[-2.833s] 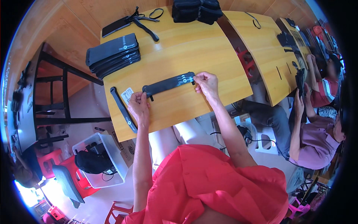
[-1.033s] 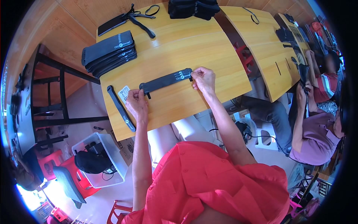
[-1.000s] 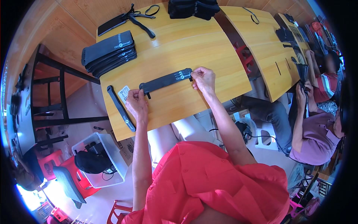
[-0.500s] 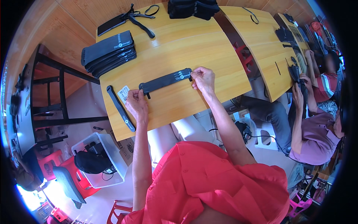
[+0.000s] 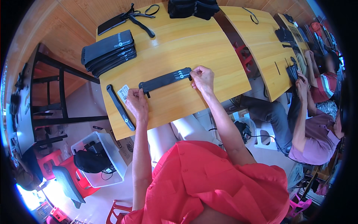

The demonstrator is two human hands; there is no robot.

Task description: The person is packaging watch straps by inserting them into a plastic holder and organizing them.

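A flat black strap-like band [image 5: 164, 81] with white print lies across the wooden table in front of me. My left hand [image 5: 136, 102] pinches its left end, where a short black tab hangs down. At the other end my right hand [image 5: 203, 79] grips the corner between thumb and fingers, by a similar small tab. Left of my left hand are a white printed label sheet [image 5: 123, 92] and a narrow black strap [image 5: 120, 107] lying lengthwise near the table's left edge.
A stack of black flat bands [image 5: 108, 46] sits at the table's left. Behind it lie a dark phone-like slab [image 5: 112, 24] and loose straps [image 5: 141, 26]. A black bundle [image 5: 194, 8] rests at the far edge. On the right, co-workers sit by another table [image 5: 257, 48].
My hands and the black band stay almost in place. At the right, the co-worker's hands and the dark item they hold have shifted slightly.
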